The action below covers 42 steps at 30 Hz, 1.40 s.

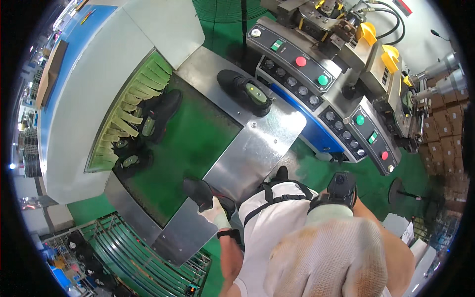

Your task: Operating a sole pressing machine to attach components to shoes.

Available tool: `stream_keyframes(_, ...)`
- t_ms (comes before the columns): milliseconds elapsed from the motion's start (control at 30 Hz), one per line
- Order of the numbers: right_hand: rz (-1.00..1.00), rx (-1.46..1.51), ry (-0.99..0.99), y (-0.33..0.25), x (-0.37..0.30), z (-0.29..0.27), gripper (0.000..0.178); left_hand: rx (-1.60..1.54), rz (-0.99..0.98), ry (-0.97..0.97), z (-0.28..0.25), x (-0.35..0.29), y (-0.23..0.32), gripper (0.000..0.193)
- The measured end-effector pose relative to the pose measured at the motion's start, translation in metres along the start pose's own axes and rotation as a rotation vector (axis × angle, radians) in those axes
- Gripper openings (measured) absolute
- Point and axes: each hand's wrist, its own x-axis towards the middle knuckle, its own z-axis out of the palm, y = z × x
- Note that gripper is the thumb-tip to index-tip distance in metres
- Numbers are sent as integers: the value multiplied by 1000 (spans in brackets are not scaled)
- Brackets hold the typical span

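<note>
My left hand [213, 213], in a pale glove, grips a black shoe [197, 190] by its upper, above the near steel edge of a conveyor. My right hand [326, 255], also gloved, is raised very close to the camera, its back showing; its fingertips are out of sight. A dark device [341, 188] is strapped at the right wrist. Another black shoe [230, 81] with a green insert lies on the far steel ledge. More black shoes [166, 109] sit on the green conveyor belt [193, 143] by the strip curtain [131, 109] of a white tunnel.
To the right stands a machine with a control panel [297, 54], gauges, coloured buttons and yellow guards. A curved metal rack [138, 247] is at lower left. Cardboard boxes [445, 133] are stacked at the far right. A steel plate [257, 148] juts toward my body.
</note>
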Motion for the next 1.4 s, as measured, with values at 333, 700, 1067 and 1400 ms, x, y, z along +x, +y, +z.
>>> stream_keyframes(333, 169, -71, -218, -28, 35, 9, 19, 77, 24, -5, 4, 5, -5, 82)
stream_keyframes(700, 695, -500, -738, -74, 53, -44, 19, -178, 210, -163, -61, 17, -15, 55)
stream_keyframes(1067, 1027, -1441, 827, -175, -92, -222, 31, -259, 187, -199, -136, 42, -51, 92)
stream_keyframes(1400, 1179, -1694, 1212, -217, -194, -234, 29, -41, 559, -205, -70, 311, 97, 70)
